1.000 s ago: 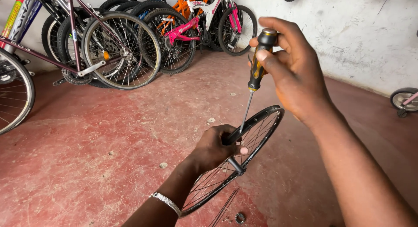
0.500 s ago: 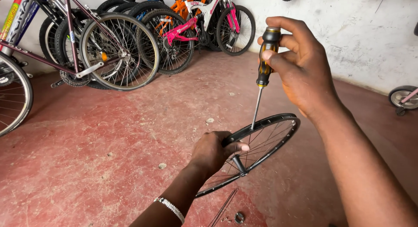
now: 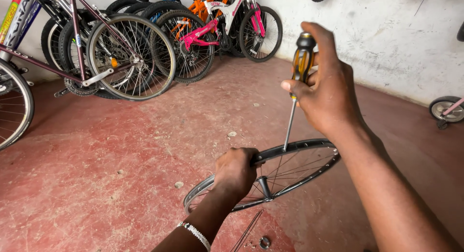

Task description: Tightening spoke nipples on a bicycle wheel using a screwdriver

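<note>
While clamping the bare wheel rim (image 3: 309,158) steady in the closed left hand (image 3: 236,172), keeping the screwdriver (image 3: 296,90) upright. Right hand (image 3: 328,95) gripping its handle; pressing the tip squarely, probably avoiding slips.

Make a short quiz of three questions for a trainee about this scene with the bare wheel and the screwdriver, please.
1. True or false: the left hand grips the rim of the bare wheel.
2. Where does the tip of the screwdriver in the right hand rest?
A. on the hub
B. on the top of the rim
C. on the floor
3. Fill in: loose thin spokes and a small metal ring lie on the red ____ below the wheel.

Key
1. True.
2. B.
3. floor.
</note>
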